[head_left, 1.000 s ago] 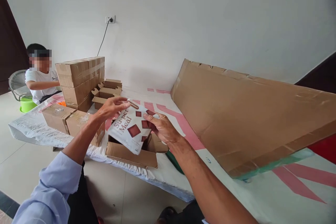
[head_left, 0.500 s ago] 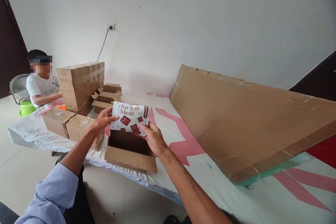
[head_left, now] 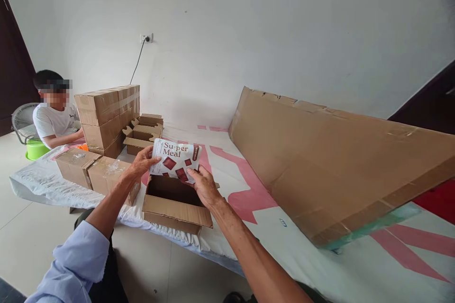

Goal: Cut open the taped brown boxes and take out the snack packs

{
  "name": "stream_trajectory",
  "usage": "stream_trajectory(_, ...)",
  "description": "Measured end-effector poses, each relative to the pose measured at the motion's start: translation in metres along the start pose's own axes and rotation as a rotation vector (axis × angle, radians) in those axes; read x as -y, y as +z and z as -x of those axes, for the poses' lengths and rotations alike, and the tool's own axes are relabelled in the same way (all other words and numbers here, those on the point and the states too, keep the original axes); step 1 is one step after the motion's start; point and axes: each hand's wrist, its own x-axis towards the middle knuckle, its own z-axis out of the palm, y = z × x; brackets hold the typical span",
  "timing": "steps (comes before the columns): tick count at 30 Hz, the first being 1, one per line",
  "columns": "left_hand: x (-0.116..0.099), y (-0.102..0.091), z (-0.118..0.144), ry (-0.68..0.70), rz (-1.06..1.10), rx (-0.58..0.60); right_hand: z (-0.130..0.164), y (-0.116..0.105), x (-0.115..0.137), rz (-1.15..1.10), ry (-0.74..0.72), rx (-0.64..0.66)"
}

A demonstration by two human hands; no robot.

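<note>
Left of centre, the left hand [head_left: 142, 162] and right hand [head_left: 206, 186] grip a flat, smooth pouch [head_left: 175, 160], levelled from its earlier tilt, above an open cardboard box [head_left: 177, 210].

L hand [head_left: 143, 161]: to its L, two taped cartons [head_left: 110, 170], blocking low sideways path; farther L, carton stack [head_left: 101, 123], taller block; beyond fingers, open-flap cartons [head_left: 141, 141].
Btwn hands: Su-per Meal pouch [head_left: 176, 163], gap filled.
Below hands: open cardboard box [head_left: 177, 211], mouth free on near side of pouch, near flap sticking out.
R hand [head_left: 204, 183]: to its R, free strip of printed cloth [head_left: 263, 225], then lg. cardboard panel [head_left: 337, 170], way barred.
Above hands: open air.
</note>
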Motion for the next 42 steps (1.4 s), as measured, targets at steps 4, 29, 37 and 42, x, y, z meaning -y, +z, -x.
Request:
stream_trajectory(4,-0.0007,0.0007,0.001,-0.012,-0.003,-0.004,0.0,0.0017,0.0001,-0.008,0.008,-0.007)
stream_trajectory(29,0.0039,0.0023,-0.0027,-0.004,0.003,-0.044,-0.005,0.0038,0.0028,-0.006,0.0,-0.021)
stream_trajectory(37,0.0049,0.0034,-0.0025,-0.006,0.032,-0.025,-0.0057,0.0029,0.0017,-0.005,-0.006,-0.014)
stream_trajectory(42,0.0049,0.0037,-0.0021,-0.003,0.01,-0.035,-0.0049,0.0027,0.0015,-0.006,-0.001,-0.013)
